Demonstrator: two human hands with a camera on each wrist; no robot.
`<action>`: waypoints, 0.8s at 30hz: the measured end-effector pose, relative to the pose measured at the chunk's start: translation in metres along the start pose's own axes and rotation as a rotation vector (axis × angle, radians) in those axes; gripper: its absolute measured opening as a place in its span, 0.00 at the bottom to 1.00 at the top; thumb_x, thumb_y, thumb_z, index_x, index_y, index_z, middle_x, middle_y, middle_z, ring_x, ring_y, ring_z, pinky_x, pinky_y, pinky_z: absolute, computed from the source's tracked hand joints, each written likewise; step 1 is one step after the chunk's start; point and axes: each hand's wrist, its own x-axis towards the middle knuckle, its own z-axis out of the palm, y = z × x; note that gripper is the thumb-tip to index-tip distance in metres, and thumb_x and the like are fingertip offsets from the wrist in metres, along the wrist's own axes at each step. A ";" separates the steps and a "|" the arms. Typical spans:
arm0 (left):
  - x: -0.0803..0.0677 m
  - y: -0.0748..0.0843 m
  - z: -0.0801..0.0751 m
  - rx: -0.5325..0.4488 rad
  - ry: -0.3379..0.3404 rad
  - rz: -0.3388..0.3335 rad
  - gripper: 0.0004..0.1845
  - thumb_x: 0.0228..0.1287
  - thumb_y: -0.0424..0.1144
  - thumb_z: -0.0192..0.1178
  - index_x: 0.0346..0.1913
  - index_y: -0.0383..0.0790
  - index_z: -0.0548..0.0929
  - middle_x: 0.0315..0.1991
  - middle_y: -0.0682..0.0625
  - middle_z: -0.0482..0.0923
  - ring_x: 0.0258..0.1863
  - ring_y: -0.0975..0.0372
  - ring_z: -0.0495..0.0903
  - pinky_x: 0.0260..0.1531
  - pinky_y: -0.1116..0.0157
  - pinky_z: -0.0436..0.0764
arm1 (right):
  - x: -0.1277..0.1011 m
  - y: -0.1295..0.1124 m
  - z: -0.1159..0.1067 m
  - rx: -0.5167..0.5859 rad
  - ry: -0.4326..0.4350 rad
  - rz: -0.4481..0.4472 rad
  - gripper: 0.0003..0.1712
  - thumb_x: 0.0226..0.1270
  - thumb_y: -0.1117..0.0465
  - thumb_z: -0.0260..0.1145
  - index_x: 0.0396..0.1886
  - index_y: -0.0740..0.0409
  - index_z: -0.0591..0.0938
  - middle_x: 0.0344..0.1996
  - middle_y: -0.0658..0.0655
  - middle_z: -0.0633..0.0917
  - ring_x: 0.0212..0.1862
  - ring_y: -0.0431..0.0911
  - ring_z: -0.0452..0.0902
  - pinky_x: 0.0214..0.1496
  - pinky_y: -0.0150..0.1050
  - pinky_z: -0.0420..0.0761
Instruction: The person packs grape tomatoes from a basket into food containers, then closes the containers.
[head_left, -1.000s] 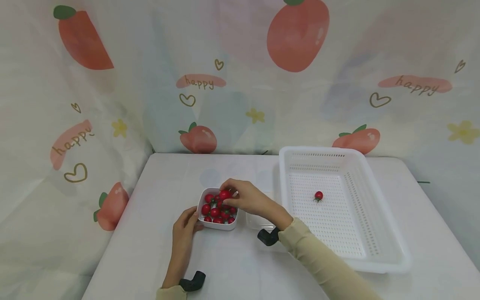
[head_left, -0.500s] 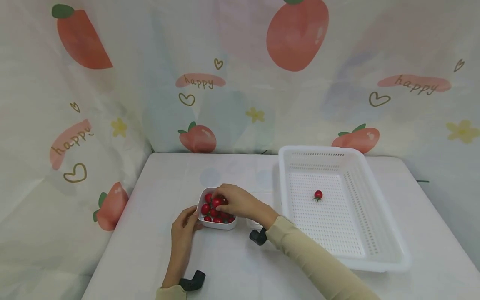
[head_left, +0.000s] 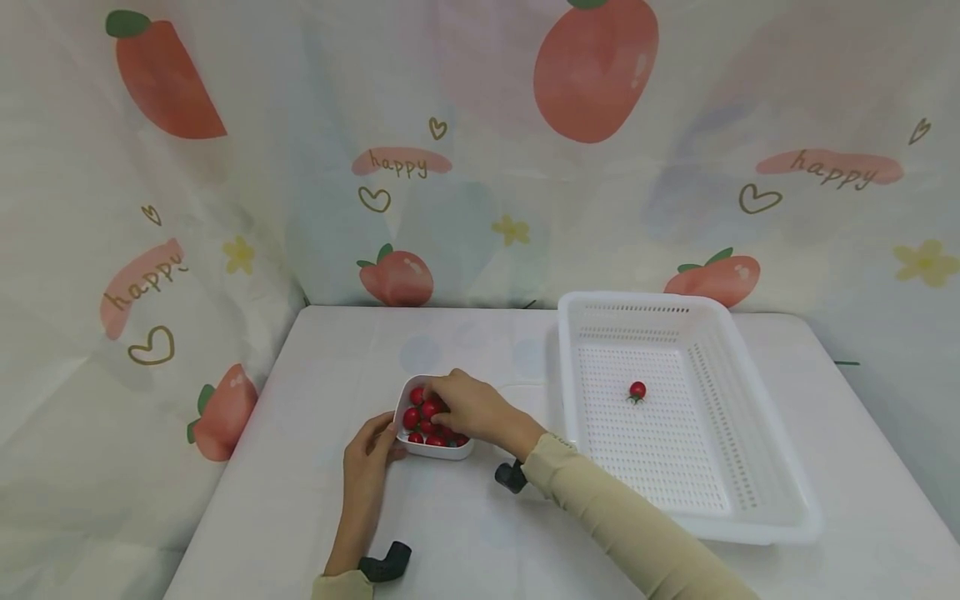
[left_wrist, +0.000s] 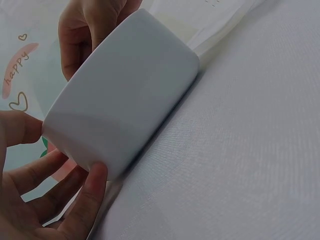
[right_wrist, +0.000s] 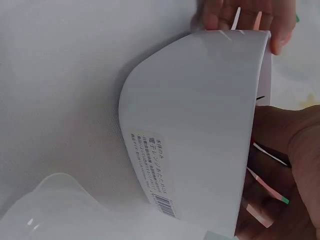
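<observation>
A small white rectangular tub (head_left: 435,452) stands on the table, filled with several red cherry tomatoes (head_left: 412,418). My left hand (head_left: 367,458) grips its left end; in the left wrist view the thumb lies at the rim and the fingers (left_wrist: 95,182) press against the wall. Reaching over the tub's right side, my right hand (head_left: 480,408) has its fingers down inside, pinching a cherry tomato (head_left: 432,407) among the others. The tub wall hides most of that grip in the right wrist view, where a printed label (right_wrist: 155,175) shows on the side.
To the right stands a large white perforated basket (head_left: 750,433) with a single cherry tomato (head_left: 637,390) in it. A clear plastic lid (right_wrist: 60,210) lies between tub and basket, mostly behind my right arm in the head view. A printed curtain (head_left: 480,208) hangs behind the table.
My right hand has moved left and lower into the tub, bringing the pinched cherry tomato down among the others. The left hand stays at the tub's left end.
</observation>
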 end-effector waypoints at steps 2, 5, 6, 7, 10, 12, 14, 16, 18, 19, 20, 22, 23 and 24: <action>0.000 0.000 0.000 0.001 -0.004 0.002 0.19 0.80 0.48 0.56 0.65 0.45 0.81 0.61 0.45 0.82 0.44 0.63 0.85 0.49 0.73 0.87 | -0.001 0.000 0.000 -0.008 0.003 -0.001 0.16 0.69 0.58 0.74 0.54 0.53 0.84 0.47 0.51 0.88 0.53 0.45 0.79 0.51 0.40 0.88; -0.001 0.001 -0.001 0.000 -0.007 0.003 0.20 0.80 0.49 0.56 0.66 0.45 0.81 0.61 0.44 0.82 0.44 0.64 0.85 0.49 0.73 0.87 | -0.001 0.000 0.001 -0.019 0.007 -0.012 0.16 0.69 0.58 0.74 0.54 0.53 0.84 0.47 0.50 0.88 0.53 0.45 0.79 0.51 0.40 0.88; -0.001 0.001 -0.001 -0.001 -0.008 0.003 0.20 0.80 0.49 0.56 0.66 0.45 0.81 0.61 0.44 0.82 0.44 0.64 0.85 0.50 0.73 0.87 | 0.000 0.001 0.001 -0.020 0.008 -0.017 0.16 0.70 0.58 0.74 0.54 0.53 0.84 0.47 0.50 0.88 0.53 0.45 0.80 0.51 0.41 0.88; -0.001 0.001 -0.001 0.000 -0.007 0.005 0.20 0.80 0.49 0.56 0.66 0.44 0.81 0.61 0.43 0.82 0.44 0.64 0.85 0.50 0.73 0.87 | 0.000 0.001 0.001 -0.020 0.009 -0.021 0.16 0.70 0.58 0.74 0.54 0.53 0.84 0.47 0.50 0.88 0.53 0.45 0.80 0.51 0.41 0.88; -0.001 0.002 0.000 -0.004 -0.002 0.004 0.20 0.80 0.49 0.57 0.66 0.44 0.81 0.61 0.43 0.82 0.43 0.65 0.85 0.49 0.73 0.87 | 0.000 0.002 0.001 -0.013 0.007 -0.033 0.15 0.70 0.59 0.73 0.54 0.54 0.84 0.47 0.51 0.88 0.53 0.45 0.80 0.52 0.40 0.87; -0.001 0.002 0.000 -0.003 0.003 0.005 0.20 0.80 0.49 0.57 0.65 0.44 0.81 0.61 0.43 0.82 0.42 0.65 0.85 0.49 0.73 0.87 | 0.000 0.003 0.001 -0.002 0.007 -0.046 0.16 0.70 0.59 0.73 0.54 0.55 0.84 0.47 0.51 0.89 0.52 0.45 0.81 0.53 0.39 0.87; -0.001 0.001 0.000 -0.004 0.009 0.006 0.20 0.80 0.49 0.57 0.65 0.44 0.81 0.61 0.43 0.83 0.42 0.65 0.85 0.48 0.73 0.88 | -0.001 0.003 -0.001 0.018 0.011 -0.053 0.17 0.70 0.60 0.73 0.55 0.57 0.84 0.47 0.53 0.89 0.52 0.46 0.82 0.55 0.40 0.87; -0.001 0.001 0.001 -0.002 0.014 0.005 0.19 0.79 0.49 0.57 0.65 0.45 0.82 0.60 0.43 0.83 0.42 0.65 0.85 0.48 0.72 0.88 | -0.001 0.004 -0.003 0.036 0.016 -0.058 0.18 0.69 0.60 0.73 0.56 0.58 0.85 0.49 0.54 0.89 0.53 0.47 0.83 0.57 0.41 0.87; -0.001 0.001 0.001 -0.002 0.017 0.006 0.19 0.79 0.49 0.57 0.65 0.45 0.82 0.60 0.43 0.83 0.42 0.65 0.85 0.48 0.72 0.88 | -0.002 0.004 -0.005 0.052 0.022 -0.064 0.18 0.69 0.61 0.74 0.56 0.59 0.85 0.49 0.56 0.89 0.53 0.48 0.83 0.58 0.43 0.87; -0.001 0.001 0.001 -0.001 0.017 0.006 0.19 0.79 0.49 0.57 0.65 0.45 0.82 0.60 0.43 0.83 0.42 0.65 0.85 0.48 0.72 0.88 | -0.003 0.005 -0.006 0.061 0.025 -0.066 0.18 0.69 0.62 0.74 0.56 0.60 0.85 0.48 0.56 0.89 0.53 0.49 0.83 0.58 0.43 0.87; -0.001 0.001 0.001 0.000 0.017 0.006 0.20 0.79 0.49 0.57 0.65 0.45 0.82 0.60 0.43 0.83 0.42 0.65 0.85 0.48 0.72 0.88 | -0.003 0.005 -0.008 0.075 0.027 -0.072 0.17 0.69 0.63 0.74 0.55 0.61 0.85 0.48 0.57 0.89 0.53 0.50 0.84 0.58 0.44 0.87; -0.001 0.001 0.000 0.000 0.014 0.007 0.20 0.80 0.49 0.57 0.65 0.44 0.81 0.60 0.43 0.83 0.42 0.65 0.85 0.48 0.72 0.88 | -0.005 0.005 -0.011 0.096 0.033 -0.082 0.17 0.68 0.64 0.74 0.55 0.62 0.85 0.48 0.58 0.89 0.53 0.53 0.84 0.58 0.46 0.86; -0.001 0.001 0.000 0.003 0.014 0.007 0.20 0.80 0.49 0.57 0.65 0.44 0.81 0.60 0.43 0.83 0.42 0.65 0.85 0.49 0.73 0.87 | -0.006 0.005 -0.014 0.115 0.035 -0.084 0.17 0.68 0.64 0.73 0.55 0.63 0.85 0.48 0.59 0.89 0.53 0.54 0.84 0.58 0.48 0.86; -0.001 0.001 0.000 0.003 0.013 0.006 0.20 0.80 0.49 0.57 0.65 0.44 0.81 0.60 0.43 0.83 0.42 0.65 0.85 0.49 0.73 0.87 | -0.007 0.005 -0.016 0.132 0.037 -0.081 0.17 0.68 0.65 0.73 0.55 0.63 0.85 0.49 0.60 0.89 0.54 0.55 0.84 0.59 0.49 0.86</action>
